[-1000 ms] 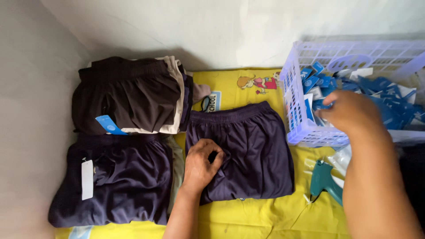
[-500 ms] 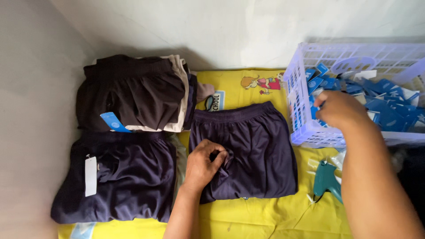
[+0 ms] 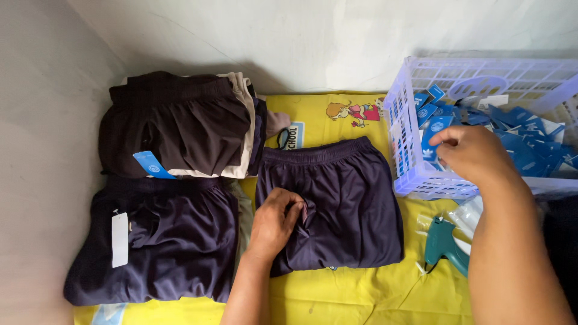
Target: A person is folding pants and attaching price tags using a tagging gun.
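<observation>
- The left hand lies knuckles-up on the navy shorts, fingers curled and pinching a fold of the cloth near the shorts' left edge
- The navy shorts lie flat at the middle of the yellow sheet, waistband toward 12 o'clock, hem toward 6
- The right hand reaches over the near wall of the white basket at 2 o'clock; thumb and fingers are drawn together at the blue tags, and I cannot tell whether a tag is actually gripped
- The blue tags fill the basket in a loose heap, some standing against its left wall
- A teal tag gun lies on the sheet at 4 o'clock from the shorts, just beside the right forearm, with clear plastic packets between it and the basket
- At 9 o'clock from the left hand sits a folded dark pile, touching the shorts' left side, with a white tag on top of it
- At 11 o'clock sits a second pile, dark brown on top with a beige layer showing at its right edge; a blue tag hangs at its near edge
- The sheet shows a cartoon print at 12 o'clock, just beyond the waistband
- A pale wall closes the scene at 12 o'clock and at 9
</observation>
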